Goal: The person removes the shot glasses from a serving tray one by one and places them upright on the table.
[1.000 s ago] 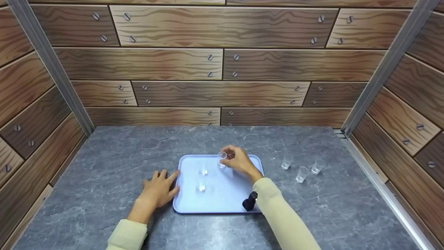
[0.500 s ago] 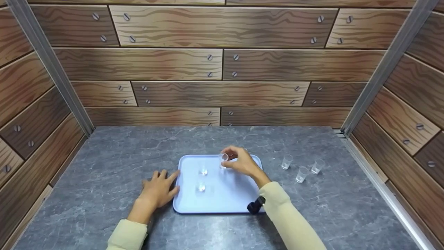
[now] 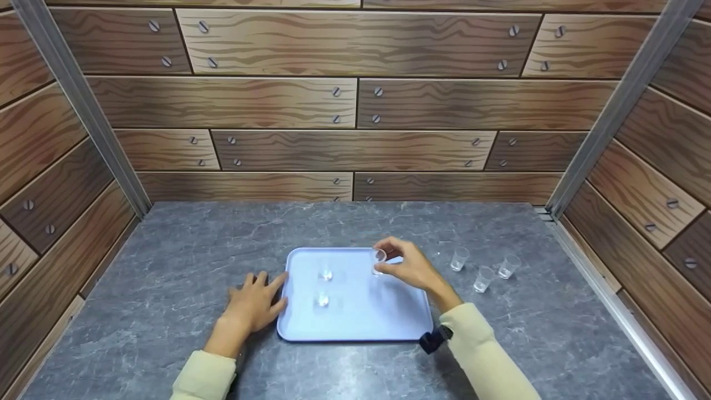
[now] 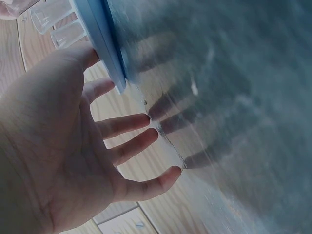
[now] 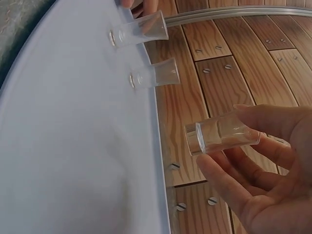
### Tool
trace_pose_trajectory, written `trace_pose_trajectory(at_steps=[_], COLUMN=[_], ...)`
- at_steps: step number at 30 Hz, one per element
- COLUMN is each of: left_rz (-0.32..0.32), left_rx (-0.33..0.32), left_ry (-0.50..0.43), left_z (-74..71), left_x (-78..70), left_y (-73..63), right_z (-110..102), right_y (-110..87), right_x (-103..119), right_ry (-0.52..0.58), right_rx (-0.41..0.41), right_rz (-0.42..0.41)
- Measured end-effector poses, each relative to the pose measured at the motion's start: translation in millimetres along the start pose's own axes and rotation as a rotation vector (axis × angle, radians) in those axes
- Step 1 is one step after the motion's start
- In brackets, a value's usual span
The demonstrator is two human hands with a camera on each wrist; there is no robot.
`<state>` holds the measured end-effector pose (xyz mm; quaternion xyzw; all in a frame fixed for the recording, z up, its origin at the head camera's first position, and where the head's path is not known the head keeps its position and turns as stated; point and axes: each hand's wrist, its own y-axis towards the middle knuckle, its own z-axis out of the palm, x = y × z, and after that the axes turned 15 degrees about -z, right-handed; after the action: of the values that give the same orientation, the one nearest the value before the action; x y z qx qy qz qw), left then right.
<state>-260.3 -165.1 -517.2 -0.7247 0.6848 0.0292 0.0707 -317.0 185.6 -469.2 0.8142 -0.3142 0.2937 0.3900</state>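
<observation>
My right hand (image 3: 410,265) pinches a clear shot glass (image 5: 222,135) between thumb and fingers, over the right back part of the pale blue tray (image 3: 355,328). In the right wrist view the glass base stands out free of the fingers. Two more shot glasses, the back one (image 3: 326,272) and the front one (image 3: 323,299), stand upright on the tray's left half. My left hand (image 3: 250,306) lies with fingers spread at the tray's left edge, thumb and index finger against the rim, as the left wrist view also shows at the tray side (image 4: 100,41).
Right of the tray, three shot glasses stand on the grey marbled table (image 3: 222,233): one at the back (image 3: 459,259), one in front (image 3: 483,279) and one furthest right (image 3: 508,266). Wood-patterned walls (image 3: 355,103) and metal corner posts enclose the table.
My right hand has moved rightward above the tray, carrying the shot glass away from the two standing on it. My left hand has stayed at the tray's left edge.
</observation>
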Motion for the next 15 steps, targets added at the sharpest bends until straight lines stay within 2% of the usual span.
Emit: trace_pose_trajectory(at_steps=[15], left_rz=[0.005], left_rx=[-0.016], left_ry=[-0.007], left_z=[0.9], left_x=[-1.0], left_y=[0.4], right_z=[-37.0], right_y=[-44.0], right_x=[3.7], right_ry=[-0.05], right_rx=[0.003], right_rz=[0.0])
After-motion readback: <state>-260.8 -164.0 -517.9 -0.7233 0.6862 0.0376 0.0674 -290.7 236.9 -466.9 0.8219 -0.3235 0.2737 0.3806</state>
